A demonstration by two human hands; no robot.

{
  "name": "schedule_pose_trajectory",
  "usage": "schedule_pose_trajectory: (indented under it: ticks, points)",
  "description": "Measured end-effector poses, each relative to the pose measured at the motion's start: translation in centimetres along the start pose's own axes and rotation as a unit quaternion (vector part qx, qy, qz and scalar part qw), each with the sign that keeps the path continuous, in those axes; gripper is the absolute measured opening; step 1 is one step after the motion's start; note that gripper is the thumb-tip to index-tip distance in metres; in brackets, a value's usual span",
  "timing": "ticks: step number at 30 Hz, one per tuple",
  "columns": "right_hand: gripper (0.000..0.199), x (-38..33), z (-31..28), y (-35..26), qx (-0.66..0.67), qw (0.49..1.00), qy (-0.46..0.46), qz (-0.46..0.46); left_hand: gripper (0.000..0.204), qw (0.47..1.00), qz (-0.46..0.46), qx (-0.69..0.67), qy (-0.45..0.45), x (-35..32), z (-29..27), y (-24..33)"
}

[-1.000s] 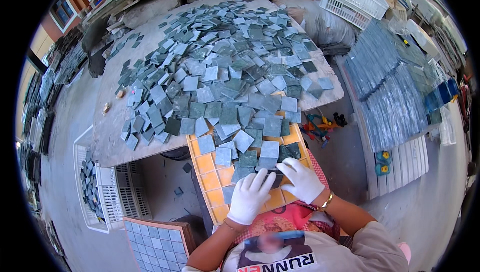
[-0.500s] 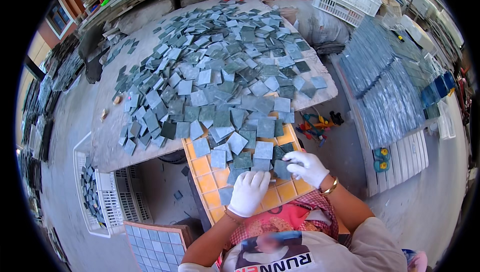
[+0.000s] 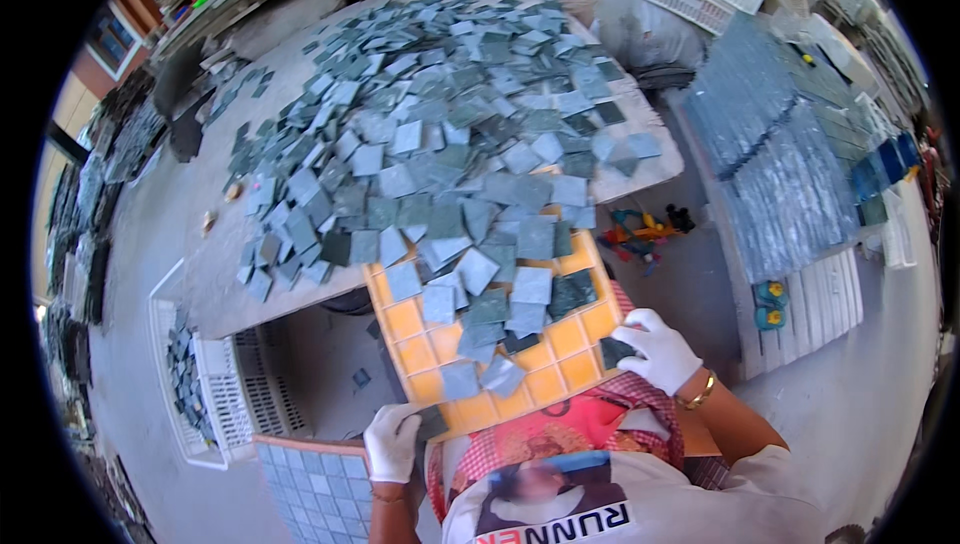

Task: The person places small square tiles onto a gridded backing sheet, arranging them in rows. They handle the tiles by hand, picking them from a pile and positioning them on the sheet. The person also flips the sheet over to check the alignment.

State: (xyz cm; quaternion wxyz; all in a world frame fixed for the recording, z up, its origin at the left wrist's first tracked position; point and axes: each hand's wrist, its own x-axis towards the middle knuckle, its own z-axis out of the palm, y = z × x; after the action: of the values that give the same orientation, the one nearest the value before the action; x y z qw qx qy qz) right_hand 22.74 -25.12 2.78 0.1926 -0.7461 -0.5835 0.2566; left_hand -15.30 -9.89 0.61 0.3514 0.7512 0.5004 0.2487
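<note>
White gloves cover both of my hands. My left hand (image 3: 392,441) pinches a dark square stone tile (image 3: 431,423) at the near left corner of a yellow grid tray (image 3: 545,384). Over the tray's near right corner, my right hand (image 3: 655,350) grips another dark green tile (image 3: 614,351). Loose grey-green tiles overlap on the far part of the tray, and a pale tile (image 3: 502,375) lies tilted across its grid lines. Several near cells show bare yellow. Whether either held tile touches the tray, I cannot tell.
A large heap of stone tiles (image 3: 400,134) covers the worktable (image 3: 230,289) beyond the tray. White plastic crates (image 3: 205,384) with tiles stand at the left, beside a panel of set tiles (image 3: 315,489). Stacked wrapped tile sheets (image 3: 785,159) rest on a pallet at the right.
My hands have moved apart from the tray's middle: the left toward its near left corner, the right to its near right. Each now holds a dark tile, and more yellow cells show.
</note>
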Motion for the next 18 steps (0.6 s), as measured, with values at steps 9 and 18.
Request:
schedule_pose_trajectory:
  ticks: [9, 18]
  points:
    - [0.046, -0.3, 0.3, -1.3, -0.068, 0.997, 0.01, -0.018, 0.057, 0.987, 0.08, 0.115, -0.079, -2.3, 0.2, -0.9]
    - [0.046, 0.1, 1.2, -0.4, -0.053, 0.998, 0.012, -0.042, 0.05, 0.986, 0.072, 0.108, -0.108, -1.2, 1.0, -0.1]
